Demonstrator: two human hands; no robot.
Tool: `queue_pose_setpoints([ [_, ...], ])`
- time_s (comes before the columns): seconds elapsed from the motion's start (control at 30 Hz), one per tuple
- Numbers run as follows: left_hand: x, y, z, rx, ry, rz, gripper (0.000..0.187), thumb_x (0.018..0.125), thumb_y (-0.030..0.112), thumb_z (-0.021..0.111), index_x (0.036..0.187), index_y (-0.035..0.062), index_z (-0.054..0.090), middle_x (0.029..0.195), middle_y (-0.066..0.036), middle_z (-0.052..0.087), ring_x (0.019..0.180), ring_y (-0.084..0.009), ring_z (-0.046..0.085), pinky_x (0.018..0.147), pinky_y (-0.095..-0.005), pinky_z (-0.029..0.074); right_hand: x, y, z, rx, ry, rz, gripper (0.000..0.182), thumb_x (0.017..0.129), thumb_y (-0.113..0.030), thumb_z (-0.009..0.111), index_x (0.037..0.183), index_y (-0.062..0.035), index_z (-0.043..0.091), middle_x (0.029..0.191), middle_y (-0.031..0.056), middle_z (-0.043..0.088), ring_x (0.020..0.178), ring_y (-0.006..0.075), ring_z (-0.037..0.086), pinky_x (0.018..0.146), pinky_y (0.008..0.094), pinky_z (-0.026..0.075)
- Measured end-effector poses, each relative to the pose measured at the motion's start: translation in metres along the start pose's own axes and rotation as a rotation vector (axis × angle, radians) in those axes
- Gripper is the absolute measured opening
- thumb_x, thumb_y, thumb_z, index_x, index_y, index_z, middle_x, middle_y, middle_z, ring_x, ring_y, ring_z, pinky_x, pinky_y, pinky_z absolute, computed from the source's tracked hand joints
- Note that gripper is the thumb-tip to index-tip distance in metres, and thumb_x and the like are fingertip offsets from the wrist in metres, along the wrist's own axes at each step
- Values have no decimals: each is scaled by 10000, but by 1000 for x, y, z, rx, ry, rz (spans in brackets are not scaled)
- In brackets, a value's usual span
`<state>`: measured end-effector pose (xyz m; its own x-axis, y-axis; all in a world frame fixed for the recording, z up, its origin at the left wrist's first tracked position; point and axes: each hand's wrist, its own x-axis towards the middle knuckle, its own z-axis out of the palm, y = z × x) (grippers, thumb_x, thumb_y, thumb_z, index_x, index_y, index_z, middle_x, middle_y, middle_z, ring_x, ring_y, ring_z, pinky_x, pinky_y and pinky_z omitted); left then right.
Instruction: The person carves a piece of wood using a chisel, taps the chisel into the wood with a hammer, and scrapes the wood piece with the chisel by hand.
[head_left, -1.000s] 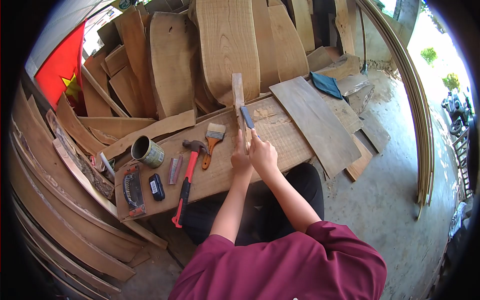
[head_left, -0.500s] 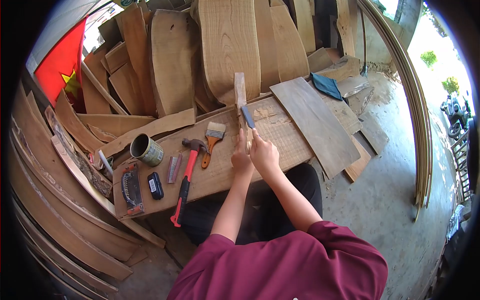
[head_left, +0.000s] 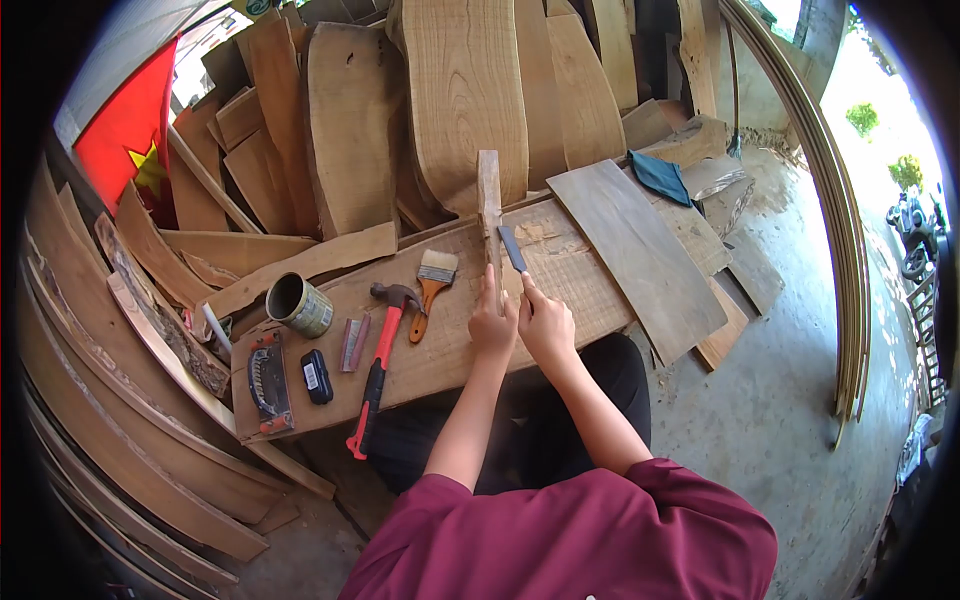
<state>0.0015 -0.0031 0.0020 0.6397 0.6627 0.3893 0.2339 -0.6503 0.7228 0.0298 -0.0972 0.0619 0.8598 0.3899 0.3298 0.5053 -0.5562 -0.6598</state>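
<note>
Two hands in all: one left hand (head_left: 493,325), one right hand (head_left: 549,322). Ahead of the hands, one flat-bladed tool (head_left: 511,248) and one narrow wooden strip (head_left: 489,195). Left of the hands, one paintbrush (head_left: 431,288), one claw hammer (head_left: 383,350), one tin can (head_left: 312,312), one black case (head_left: 317,377), one hand sander (head_left: 268,385). Right of the hands, one teal cloth (head_left: 660,178) and one wide grey board (head_left: 640,260).

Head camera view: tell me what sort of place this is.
Most likely a small woodworking shop: many wooden boards lean upright behind the low bench, and a claw hammer and a flat paintbrush lie on it.
</note>
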Motion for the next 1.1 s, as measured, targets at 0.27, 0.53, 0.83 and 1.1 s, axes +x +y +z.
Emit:
queue_pose_setpoints([
  [0.27, 2, 12, -10, 20, -115, -166, 633, 821, 176, 541, 1416, 209, 329, 1292, -151, 526, 1058, -330, 591, 777, -408, 528, 15, -2, 14, -40, 12, 0, 382, 847, -203, 548, 1224, -158, 591, 633, 193, 607, 587, 372, 614, 568, 472, 498],
  [0.53, 0, 9, -3, 65, -24, -55, 623, 832, 175, 536, 1417, 205, 326, 1286, -150, 532, 1015, -340, 609, 764, -411, 528, 32, -1, 17, -33, 20, -10, 361, 853, -194, 531, 1204, -139, 595, 633, 207, 600, 594, 390, 610, 562, 487, 495],
  [0.83, 0, 5, -2, 22, -24, -41, 627, 831, 179, 530, 1420, 206, 318, 1298, -164, 517, 1051, -339, 591, 785, -408, 525, 9, 5, 1, 15, 2, -27, 349, 850, -185, 539, 1189, -132, 606, 636, 196, 609, 606, 383, 616, 566, 478, 496],
  [1.1, -1, 6, -5, 43, -39, -34, 631, 829, 151, 543, 1419, 185, 320, 1269, -175, 537, 1000, -348, 610, 771, -417, 523, 57, 2, 16, -4, 53, -41, 335, 848, -178, 543, 1168, -118, 617, 656, 200, 615, 611, 381, 616, 583, 470, 501],
])
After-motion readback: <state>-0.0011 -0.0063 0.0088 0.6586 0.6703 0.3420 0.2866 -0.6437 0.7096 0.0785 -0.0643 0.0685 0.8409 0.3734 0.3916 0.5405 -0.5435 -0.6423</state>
